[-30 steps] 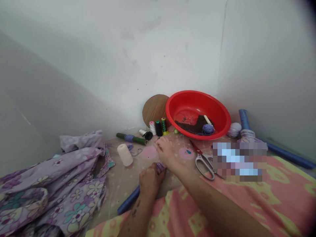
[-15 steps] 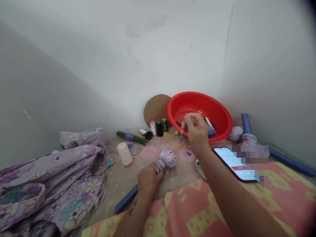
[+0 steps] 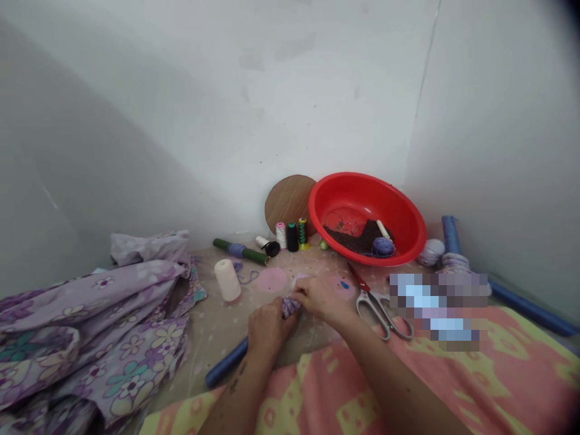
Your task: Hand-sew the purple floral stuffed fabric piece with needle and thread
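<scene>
My left hand [image 3: 268, 329] is closed around the neck of a small stuffed bundle of purple floral cloth [image 3: 288, 307] on the floor. My right hand [image 3: 319, 297] lies over the round end of the same bundle, fingers curled on it and hiding most of it. No thread or needle can be made out in my right fingers. A pair of scissors [image 3: 379, 305] with red and grey handles lies just right of my right hand.
A red basin [image 3: 410, 225] with dark cloth and a purple yarn ball stands at the back right. Thread spools [image 3: 292, 234], a cream cone of thread [image 3: 227, 280], a green roll [image 3: 240, 252], purple floral fabric [image 3: 90, 326] at left, blue rolls [image 3: 225, 365].
My right hand was raised near the red basin, pulling thread, and has come back down onto the cloth bundle. The left hand kept its grip on the bundle.
</scene>
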A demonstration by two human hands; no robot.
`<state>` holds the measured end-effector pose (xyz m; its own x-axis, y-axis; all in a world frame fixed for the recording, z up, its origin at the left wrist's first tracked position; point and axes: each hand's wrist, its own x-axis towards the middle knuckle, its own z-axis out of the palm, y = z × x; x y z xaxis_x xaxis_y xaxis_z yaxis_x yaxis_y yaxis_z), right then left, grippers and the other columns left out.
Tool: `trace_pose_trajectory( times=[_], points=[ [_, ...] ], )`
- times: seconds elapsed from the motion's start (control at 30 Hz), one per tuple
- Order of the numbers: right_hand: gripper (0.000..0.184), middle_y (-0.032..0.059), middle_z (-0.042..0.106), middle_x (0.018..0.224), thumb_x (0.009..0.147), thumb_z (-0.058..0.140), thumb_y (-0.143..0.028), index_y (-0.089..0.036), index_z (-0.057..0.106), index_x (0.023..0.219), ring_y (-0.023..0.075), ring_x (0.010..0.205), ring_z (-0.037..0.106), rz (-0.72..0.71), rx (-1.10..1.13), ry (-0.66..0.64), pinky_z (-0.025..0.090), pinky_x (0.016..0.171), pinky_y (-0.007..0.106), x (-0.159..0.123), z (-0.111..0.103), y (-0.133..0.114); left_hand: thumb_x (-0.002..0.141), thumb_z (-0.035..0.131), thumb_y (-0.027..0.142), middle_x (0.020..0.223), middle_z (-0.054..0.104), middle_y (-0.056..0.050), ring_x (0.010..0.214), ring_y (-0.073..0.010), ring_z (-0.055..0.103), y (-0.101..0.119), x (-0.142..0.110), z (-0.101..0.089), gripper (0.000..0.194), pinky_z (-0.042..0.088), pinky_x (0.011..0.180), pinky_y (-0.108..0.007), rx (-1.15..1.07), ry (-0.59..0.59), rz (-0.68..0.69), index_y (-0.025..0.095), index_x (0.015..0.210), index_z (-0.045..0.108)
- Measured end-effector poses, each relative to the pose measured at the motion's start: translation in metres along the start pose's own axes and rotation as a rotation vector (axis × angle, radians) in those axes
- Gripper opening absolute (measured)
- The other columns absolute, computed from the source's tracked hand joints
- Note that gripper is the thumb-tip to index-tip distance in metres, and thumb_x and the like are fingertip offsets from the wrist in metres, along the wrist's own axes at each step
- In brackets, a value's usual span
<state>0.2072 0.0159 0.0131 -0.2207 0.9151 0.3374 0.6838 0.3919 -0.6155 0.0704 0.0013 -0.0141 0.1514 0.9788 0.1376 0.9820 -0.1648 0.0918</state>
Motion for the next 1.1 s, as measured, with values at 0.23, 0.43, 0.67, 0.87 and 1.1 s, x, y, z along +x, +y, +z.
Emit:
trace_pose_trajectory(
  times=[0.23, 0.43, 0.67, 0.87, 1.1],
  points=[
    [0.024, -0.0027, 0.049, 0.053, 0.066, 0.051, -0.037, -0.014, 0.056, 0.061, 0.0090, 0.050, 0.043, 0.155, 0.551, 0.685, 0.034, 0.048, 0.020, 0.004, -0.018, 0.016, 0.073, 0.026, 0.059, 0.080, 0.061, -0.008, 0.076, -0.0201, 0.056, 0.000, 0.000, 0.000, 0.052, 0.036, 0.064, -0.028, -0.017, -0.026, -0.012, 0.020, 0.093, 0.054],
    [0.038, 0.0025, 0.060, 0.062, 0.069, 0.046, -0.041, -0.015, 0.062, 0.091, 0.0149, 0.057, 0.052, 0.321, 0.158, 0.910, 0.038, 0.055, 0.025, -0.004, -0.041, 0.040, 0.072, 0.023, 0.062, 0.078, 0.062, -0.007, 0.073, -0.0214, 0.056, -0.004, 0.001, 0.007, 0.054, 0.036, 0.061, -0.028, -0.013, 0.027, 0.022, 0.021, 0.090, 0.054],
    [0.022, 0.0033, 0.066, 0.080, 0.072, 0.046, -0.029, -0.023, 0.065, 0.081, 0.0160, 0.071, 0.057, 0.029, -0.182, 0.277, 0.040, 0.063, 0.024, -0.004, -0.023, 0.014, 0.072, 0.027, 0.060, 0.081, 0.061, -0.008, 0.077, -0.0206, 0.056, 0.000, 0.001, -0.001, 0.053, 0.036, 0.065, -0.027, -0.013, -0.038, -0.025, 0.020, 0.094, 0.054],
    [0.018, 0.0093, 0.064, 0.069, 0.068, 0.046, -0.015, -0.016, 0.064, 0.069, 0.0187, 0.065, 0.057, -0.043, -0.559, -0.059, 0.037, 0.057, 0.026, -0.004, 0.001, -0.005, 0.072, 0.029, 0.059, 0.082, 0.062, -0.007, 0.078, -0.0203, 0.056, 0.000, 0.000, 0.000, 0.051, 0.037, 0.066, -0.027, -0.005, -0.026, -0.023, 0.021, 0.095, 0.054],
    [0.018, -0.0019, 0.053, 0.054, 0.070, 0.047, -0.026, -0.015, 0.057, 0.061, 0.0101, 0.053, 0.048, 0.052, 0.338, 0.189, 0.035, 0.049, 0.019, 0.001, -0.014, 0.014, 0.071, 0.026, 0.061, 0.079, 0.062, -0.007, 0.074, -0.0212, 0.056, -0.004, 0.002, 0.004, 0.052, 0.036, 0.063, -0.029, -0.009, -0.017, 0.014, 0.023, 0.095, 0.053]
  ],
)
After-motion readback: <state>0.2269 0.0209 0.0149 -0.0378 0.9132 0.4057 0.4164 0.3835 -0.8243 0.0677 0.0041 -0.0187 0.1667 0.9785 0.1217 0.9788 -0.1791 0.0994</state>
